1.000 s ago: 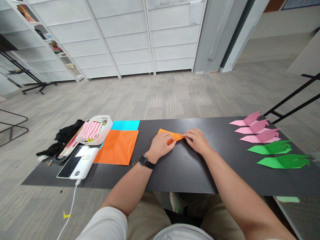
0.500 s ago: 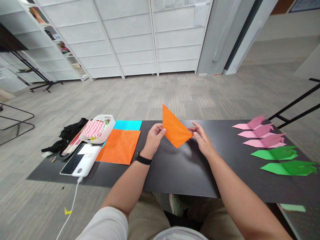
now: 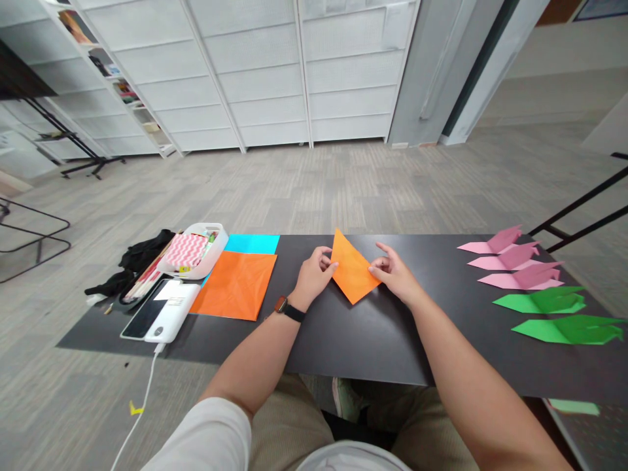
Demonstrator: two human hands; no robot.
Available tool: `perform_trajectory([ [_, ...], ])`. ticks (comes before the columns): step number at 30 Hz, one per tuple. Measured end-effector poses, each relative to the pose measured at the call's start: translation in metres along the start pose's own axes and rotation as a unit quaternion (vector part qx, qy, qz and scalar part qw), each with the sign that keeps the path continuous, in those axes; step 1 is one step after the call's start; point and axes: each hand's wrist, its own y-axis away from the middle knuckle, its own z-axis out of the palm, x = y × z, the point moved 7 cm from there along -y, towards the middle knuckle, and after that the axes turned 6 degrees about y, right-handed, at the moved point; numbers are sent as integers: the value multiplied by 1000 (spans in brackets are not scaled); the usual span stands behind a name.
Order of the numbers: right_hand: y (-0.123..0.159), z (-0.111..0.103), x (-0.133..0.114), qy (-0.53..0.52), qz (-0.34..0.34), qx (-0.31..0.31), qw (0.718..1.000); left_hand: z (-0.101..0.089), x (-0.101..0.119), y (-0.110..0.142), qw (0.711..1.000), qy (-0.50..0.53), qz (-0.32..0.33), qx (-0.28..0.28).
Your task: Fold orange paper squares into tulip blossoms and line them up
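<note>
i hold a folded orange paper (image 3: pixel 350 271) near the centre of the frame, above the dark bench (image 3: pixel 343 347); i cannot tell whether its lowest corner touches. my left hand (image 3: pixel 314 276) pinches its left edge between thumb and fingers, and my right hand (image 3: pixel 400 280) pinches its right corner, one finger lifted. toward the left of the frame, a flat orange sheet (image 3: pixel 238 286) partly covers blue paper (image 3: pixel 255 244) beside a white container (image 3: pixel 217 252). at the right, three pink birds (image 3: pixel 513 256) and two green birds (image 3: pixel 544 302) form a row.
</note>
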Motion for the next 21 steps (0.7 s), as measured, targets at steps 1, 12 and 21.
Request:
perform_trajectory([
  [1,-1,-3,3,12,6,9,1000,3,1,2,999,-40,2,-24],
  [12,-3,-13,21,70,40,51,995,18,32,15,948,-244,157,-127],
  [21,-4,-16,19,37,65,55,996,34,22,20,941,-180,167,-232],
])
